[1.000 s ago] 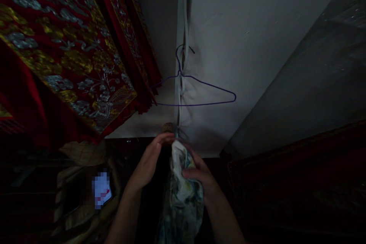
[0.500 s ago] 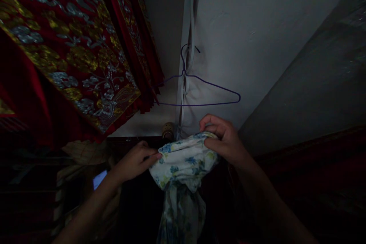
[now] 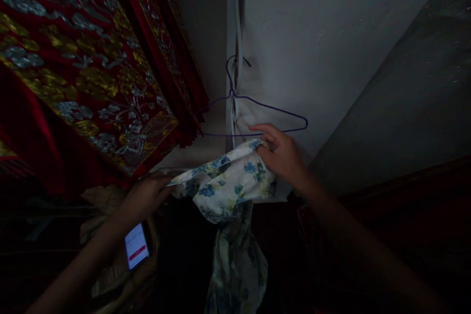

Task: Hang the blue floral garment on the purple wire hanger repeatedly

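Observation:
A white cloth garment with blue and yellow flowers (image 3: 235, 184) is stretched between my two hands, its lower part hanging down into the dark. My left hand (image 3: 149, 195) grips the left end of its upper edge; the fingertips are hard to see in the dim light. At the upper right corner my right hand (image 3: 281, 152) pinches the cloth, with the index finger pointing out to the left. Just above the garment, a purple wire hanger (image 3: 265, 105) hangs by its hook near a white cable on the wall. My right hand overlaps the hanger's lower bar in view.
Red cloth with gold and silver sequins (image 3: 95, 78) hangs at the upper left, covering the hanger's left end. A lit phone (image 3: 136, 246) lies at the lower left, beside tan cloth. The pale wall (image 3: 312, 39) rises behind, with a grey sheet-like surface on the right.
My left hand has moved left and my right hand up toward the hanger, pulling the garment's upper edge wider. More of the phone now shows.

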Demonstrator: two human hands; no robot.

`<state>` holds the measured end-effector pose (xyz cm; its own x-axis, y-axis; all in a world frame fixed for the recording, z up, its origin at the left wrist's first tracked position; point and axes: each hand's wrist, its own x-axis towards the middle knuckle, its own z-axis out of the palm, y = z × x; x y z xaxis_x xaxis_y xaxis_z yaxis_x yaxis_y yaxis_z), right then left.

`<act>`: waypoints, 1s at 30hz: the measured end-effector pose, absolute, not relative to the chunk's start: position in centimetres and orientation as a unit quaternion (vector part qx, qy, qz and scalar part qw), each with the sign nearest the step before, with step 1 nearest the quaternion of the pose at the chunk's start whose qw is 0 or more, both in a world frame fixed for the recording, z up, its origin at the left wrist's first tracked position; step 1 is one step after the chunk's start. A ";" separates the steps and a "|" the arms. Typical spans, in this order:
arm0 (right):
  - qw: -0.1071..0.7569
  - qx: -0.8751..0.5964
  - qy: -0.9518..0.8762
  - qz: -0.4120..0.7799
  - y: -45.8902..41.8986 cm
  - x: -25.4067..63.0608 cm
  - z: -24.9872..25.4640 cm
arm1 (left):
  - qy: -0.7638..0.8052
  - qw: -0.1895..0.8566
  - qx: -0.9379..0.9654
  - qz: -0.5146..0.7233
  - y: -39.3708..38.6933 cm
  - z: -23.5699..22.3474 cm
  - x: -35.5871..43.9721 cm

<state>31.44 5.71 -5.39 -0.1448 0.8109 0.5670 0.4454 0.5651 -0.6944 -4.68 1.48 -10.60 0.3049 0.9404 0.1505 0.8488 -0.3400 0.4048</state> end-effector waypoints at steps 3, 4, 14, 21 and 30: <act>0.511 -0.424 -0.696 0.271 8.7 30.4 -8.5 | 0.559 0.187 0.755 0.287 0.9 -9.3 -4.2; 0.515 -0.422 -0.687 0.292 9.6 30.3 -9.5 | 0.553 0.210 0.741 0.319 0.6 -8.9 -3.9; 0.416 -0.466 -0.759 0.185 11.4 34.6 -7.8 | 0.480 0.177 0.851 0.119 2.8 -10.0 -4.1; 0.445 -0.437 -0.744 0.240 9.2 34.7 -7.1 | 0.486 0.035 0.811 0.324 5.6 -7.1 -1.0; 0.475 -0.411 -0.729 0.272 8.3 33.8 -7.4 | 0.470 0.089 0.783 0.398 9.2 -1.9 2.1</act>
